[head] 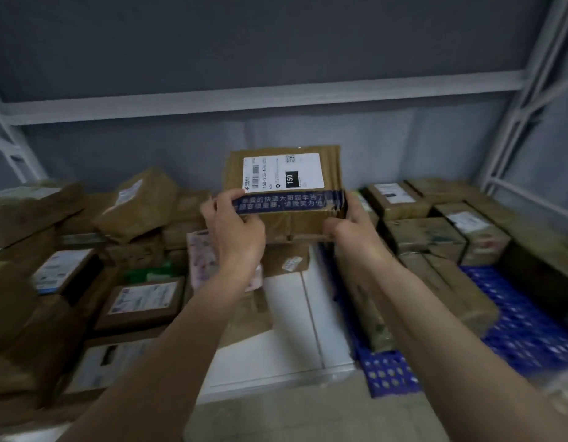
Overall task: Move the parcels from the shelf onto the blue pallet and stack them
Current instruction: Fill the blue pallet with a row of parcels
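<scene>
I hold a brown cardboard parcel (282, 193) in mid-air at the centre of the view. It has a white shipping label on top and a band of blue printed tape along its near edge. My left hand (235, 231) grips its left end, thumb over the tape. My right hand (349, 224) grips its right end from below and the side. The blue pallet (515, 327) lies low on the right, with several brown parcels (426, 237) stacked along its far and left sides. The image is somewhat blurred.
A heap of brown parcels (85, 266) fills the left side. A white box (295, 327) lies low in the middle between the heap and the pallet. Grey shelf rails (244, 100) and uprights (531, 90) frame the grey wall behind.
</scene>
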Tool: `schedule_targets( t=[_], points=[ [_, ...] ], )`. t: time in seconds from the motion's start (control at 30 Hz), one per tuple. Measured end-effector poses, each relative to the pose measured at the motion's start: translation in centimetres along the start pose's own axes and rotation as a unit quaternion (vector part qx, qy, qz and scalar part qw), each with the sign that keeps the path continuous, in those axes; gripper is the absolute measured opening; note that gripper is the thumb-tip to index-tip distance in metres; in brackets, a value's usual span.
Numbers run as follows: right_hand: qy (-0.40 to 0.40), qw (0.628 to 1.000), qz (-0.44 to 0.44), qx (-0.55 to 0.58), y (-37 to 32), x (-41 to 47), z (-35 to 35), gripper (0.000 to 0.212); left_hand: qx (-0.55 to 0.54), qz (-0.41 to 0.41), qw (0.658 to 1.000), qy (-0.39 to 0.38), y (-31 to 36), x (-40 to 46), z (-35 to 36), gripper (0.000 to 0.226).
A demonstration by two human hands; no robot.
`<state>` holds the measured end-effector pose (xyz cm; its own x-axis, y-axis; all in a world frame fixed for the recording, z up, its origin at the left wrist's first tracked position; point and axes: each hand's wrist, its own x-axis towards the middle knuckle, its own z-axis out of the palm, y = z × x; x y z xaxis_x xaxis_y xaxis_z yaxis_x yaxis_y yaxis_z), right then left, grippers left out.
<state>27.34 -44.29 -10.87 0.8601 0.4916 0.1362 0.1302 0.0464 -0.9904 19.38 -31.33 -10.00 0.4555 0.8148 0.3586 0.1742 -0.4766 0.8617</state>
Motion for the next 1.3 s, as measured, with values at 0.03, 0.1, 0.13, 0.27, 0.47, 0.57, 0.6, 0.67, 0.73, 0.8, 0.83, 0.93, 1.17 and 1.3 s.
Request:
schedule_targets(
  t=[0.03,0.1,0.13,0.27,0.47,0.57,0.6,0.67,0.73,0.8,0.83,0.93,1.17,1.3],
  points=[
    [0.018,1.000,0.002,-0.004,0.0,0.0,-2.1,0.058,0.000,0.001,1.000,-0.017,0.9,-0.8,1.7,0.039],
    [0.064,0.998,0.009,-0.006,0.2,0.0,-6.3,0.055,0.000,0.012,0.999,-0.047,2.6,-2.6,5.0,0.039],
    [0.087,0.996,0.013,-0.005,0.4,-0.1,-8.3,0.055,-0.003,0.014,0.998,-0.064,3.5,-3.5,6.7,0.040],
    [0.155,0.987,0.039,-0.020,1.3,-0.1,-16.3,0.045,-0.026,0.008,0.990,-0.140,6.7,-7.3,13.0,0.040],
    [0.248,0.966,0.072,-0.030,2.7,-0.3,-27.5,0.043,-0.054,-0.003,0.971,-0.231,10.5,-11.9,22.4,0.042],
    [0.282,0.954,0.101,-0.032,4.5,-0.4,-31.9,0.038,-0.071,-0.015,0.965,-0.252,11.8,-13.1,26.9,0.041],
    [0.298,0.947,0.111,-0.042,5.2,-0.3,-33.2,0.034,-0.076,-0.024,0.963,-0.257,12.1,-13.3,28.2,0.039],
    [0.328,0.933,0.129,-0.073,6.8,0.1,-35.6,0.030,-0.082,-0.045,0.959,-0.266,12.6,-13.8,30.6,0.037],
    [0.346,0.921,0.146,-0.098,8.1,0.5,-37.5,0.032,-0.083,-0.058,0.955,-0.280,12.7,-14.1,32.6,0.037],
    [0.358,0.912,0.160,-0.118,9.1,0.6,-38.7,0.037,-0.078,-0.063,0.951,-0.292,12.6,-14.3,34.2,0.039],
    [0.362,0.909,0.163,-0.127,9.2,0.4,-38.8,0.039,-0.077,-0.064,0.949,-0.299,12.6,-14.4,34.8,0.040],
    [0.372,0.898,0.179,-0.150,9.7,-0.4,-39.1,0.043,-0.058,-0.066,0.943,-0.321,12.9,-14.4,36.5,0.035],
    [0.336,0.912,0.211,-0.101,10.7,-2.2,-38.7,0.038,0.017,-0.041,0.920,-0.391,14.9,-12.2,39.5,0.041],
    [0.300,0.928,0.218,-0.043,12.1,-2.6,-37.9,0.034,0.055,-0.042,0.907,-0.416,15.1,-10.9,40.8,0.041]
  ],
)
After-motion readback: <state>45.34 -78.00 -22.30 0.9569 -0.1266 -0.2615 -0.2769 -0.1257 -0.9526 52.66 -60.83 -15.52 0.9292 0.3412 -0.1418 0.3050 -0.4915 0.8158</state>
